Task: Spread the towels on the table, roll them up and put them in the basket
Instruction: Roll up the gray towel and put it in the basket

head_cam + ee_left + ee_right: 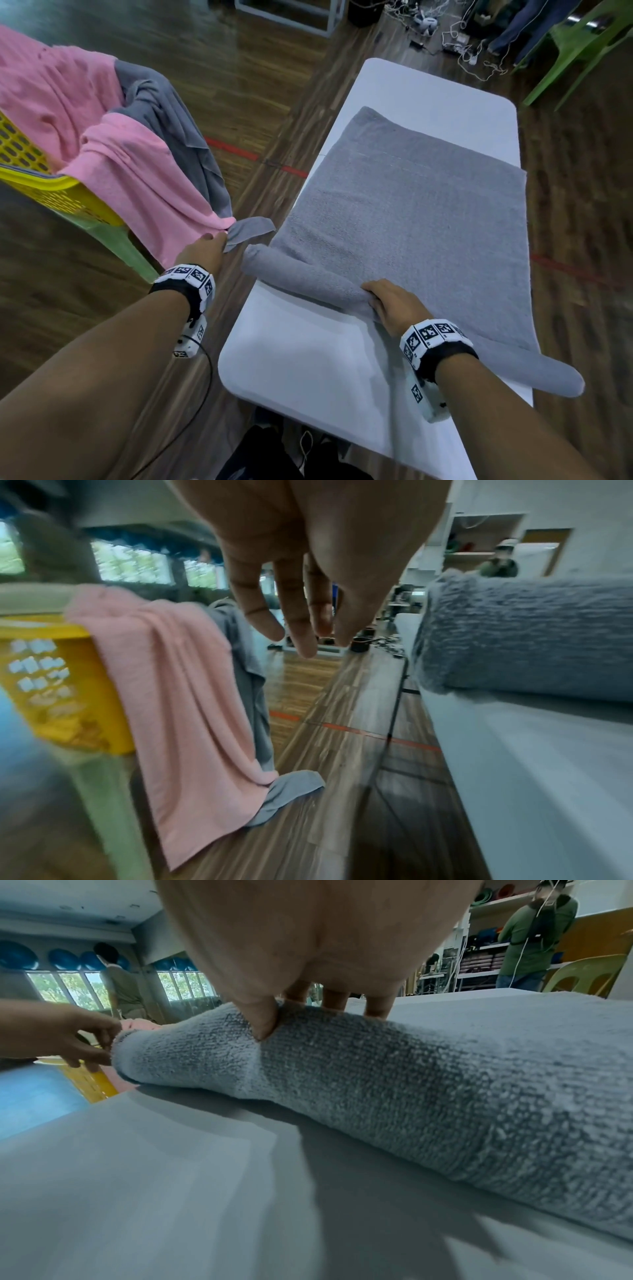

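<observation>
The grey towel (411, 219) lies spread on the white table (308, 370), with its near edge already wound into a roll (301, 277) whose long axis runs crosswise to me, from the table's left edge to past its right edge. My right hand (394, 305) sits on the middle of that roll, thumb (263, 1020) dug into the near side and fingers (335, 999) over the top, clamped on the cloth. My left hand (205, 250) is off the table, just beside the roll's left end, fingers (301, 615) loosely extended and holding nothing. The unrolled part of the towel lies flat beyond the roll, so I judge the next move to be a push away from me, which calls for the left hand to come onto the roll's left end. The right hand is the nearer one. To my left, the yellow basket (51, 185) carries a pink towel (113, 164) and another grey cloth (178, 137) draped over its rim; their hanging ends reach close to my left hand and could snag it.
</observation>
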